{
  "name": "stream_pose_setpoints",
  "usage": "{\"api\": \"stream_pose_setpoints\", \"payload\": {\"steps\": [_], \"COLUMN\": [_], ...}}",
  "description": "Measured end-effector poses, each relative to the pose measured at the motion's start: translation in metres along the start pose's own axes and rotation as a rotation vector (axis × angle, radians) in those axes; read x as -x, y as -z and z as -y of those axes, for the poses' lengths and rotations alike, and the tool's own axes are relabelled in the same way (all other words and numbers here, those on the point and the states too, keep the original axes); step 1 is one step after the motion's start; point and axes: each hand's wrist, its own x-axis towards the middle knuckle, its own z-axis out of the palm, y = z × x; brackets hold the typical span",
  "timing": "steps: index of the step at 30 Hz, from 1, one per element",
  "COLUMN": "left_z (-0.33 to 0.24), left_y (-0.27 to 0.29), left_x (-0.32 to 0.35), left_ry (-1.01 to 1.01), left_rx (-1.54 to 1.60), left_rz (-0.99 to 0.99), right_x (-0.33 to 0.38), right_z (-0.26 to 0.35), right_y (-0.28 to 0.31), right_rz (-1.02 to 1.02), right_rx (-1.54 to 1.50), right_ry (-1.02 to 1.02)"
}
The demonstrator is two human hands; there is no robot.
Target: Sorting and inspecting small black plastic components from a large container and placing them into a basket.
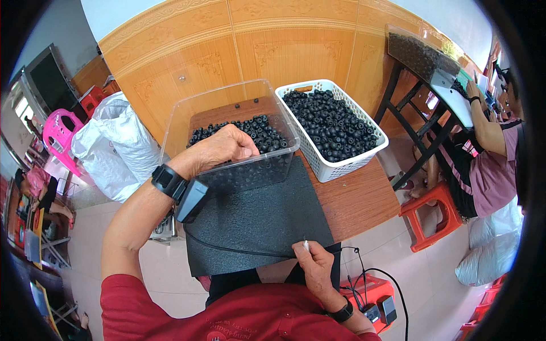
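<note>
My left hand (223,146) reaches into a clear plastic bin (179,119) tilted toward me, its fingers curled over the pile of small black rubber rings (261,132) inside. My right hand (311,261) rests at the near edge of a black foam mat (256,216) on the wooden table (358,199), pinching a thin pale pin-like tool that points up. A white slotted basket (330,165) to the right of the bin is filled with more black rings (333,122). Both wrists carry black bands.
A person in pink sits at the right on a red stool (426,219), working at a black-framed table (421,62). White sacks (116,145) and a pink chair (60,133) stand left. A red box (369,287) with cables lies on the tiled floor.
</note>
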Motion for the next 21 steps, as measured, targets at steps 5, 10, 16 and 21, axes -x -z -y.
{"api": "stream_pose_setpoints", "payload": {"steps": [5, 10, 16, 21], "left_z": [-0.011, 0.005, -0.004, -0.001], "left_y": [0.001, -0.006, -0.036, -0.074], "left_x": [0.025, 0.041, 0.069, 0.084], "left_ry": [-0.112, -0.252, -0.414, -0.348], "left_rx": [-0.038, -0.112, 0.322, 0.537], "left_rz": [-0.088, -0.280, -0.371, -0.289], "right_x": [-0.001, 0.000, 0.001, -0.001], "right_z": [-0.004, -0.002, 0.003, 0.006], "right_y": [0.001, -0.004, -0.006, -0.006], "right_rz": [-0.015, 0.012, 0.032, 0.033], "right_rx": [0.013, 0.031, 0.069, 0.119], "right_ry": [-0.014, 0.007, 0.036, 0.160]}}
